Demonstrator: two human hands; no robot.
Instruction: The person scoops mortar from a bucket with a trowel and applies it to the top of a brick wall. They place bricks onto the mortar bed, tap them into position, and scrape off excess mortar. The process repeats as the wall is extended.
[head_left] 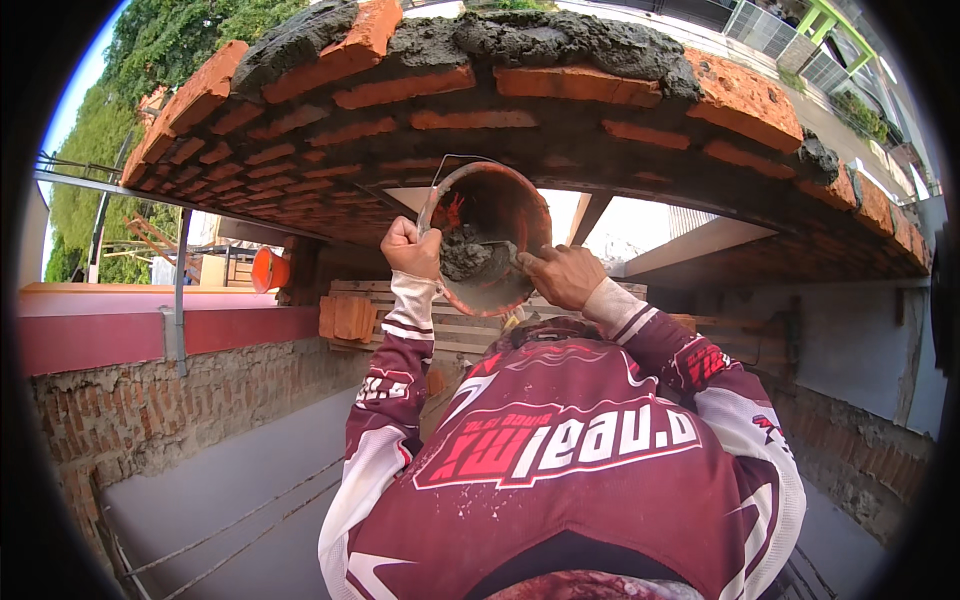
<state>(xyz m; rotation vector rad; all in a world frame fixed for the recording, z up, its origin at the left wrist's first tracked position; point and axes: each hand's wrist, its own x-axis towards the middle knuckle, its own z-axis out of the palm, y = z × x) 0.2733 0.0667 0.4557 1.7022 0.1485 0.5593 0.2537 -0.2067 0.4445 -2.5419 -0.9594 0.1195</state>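
Observation:
An orange bucket (535,215), its inside smeared with cement, is tilted with its mouth toward me, and its thin wire handle stands up at the far side. Wet grey mortar (463,258) lies low in it. My left hand (412,248) is closed on the bucket's left rim. At the right rim, my right hand (566,276) is closed around the handle end of a trowel (507,256); the trowel's blade reaches into the bucket, partly buried in the mortar. Just beyond the bucket rises a brick wall (470,120) with fresh mortar (560,45) spread along its top.
Loose bricks (347,317) are stacked on wooden slats (465,335) below my hands. Another orange bucket (270,270) sits on a pink ledge (100,335) at left. Thin metal bars (260,530) cross the lower left. A plastered wall (850,340) stands at right.

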